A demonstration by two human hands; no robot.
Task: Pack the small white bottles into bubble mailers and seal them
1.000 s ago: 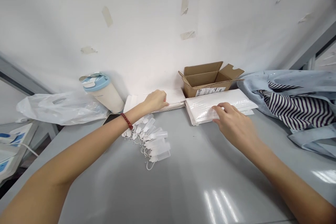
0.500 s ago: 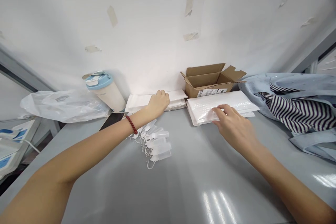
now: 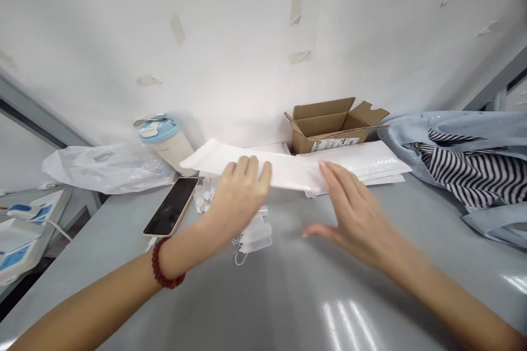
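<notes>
My left hand (image 3: 236, 193) holds a long flat white packet (image 3: 288, 171) lifted above the grey table (image 3: 288, 296), fingers curled over its near edge. My right hand (image 3: 349, 214) is beside the packet's right end with fingers stretched out and thumb apart, touching or just short of it. Behind it lies a stack of clear-wrapped white packets (image 3: 370, 159). A bunch of small clear plastic bottles with cords (image 3: 253, 233) lies partly hidden under my left hand.
A phone (image 3: 171, 213) lies face up at the left, beside a blue-lidded cup (image 3: 164, 140) and a clear plastic bag (image 3: 107, 167). An open cardboard box (image 3: 329, 123) stands against the wall. Striped and blue clothing (image 3: 469, 167) covers the right side.
My left hand has pulled back from the far stack, lifting a white packet toward me. My right hand left the wrapped stack and moved toward the packet with fingers opened.
</notes>
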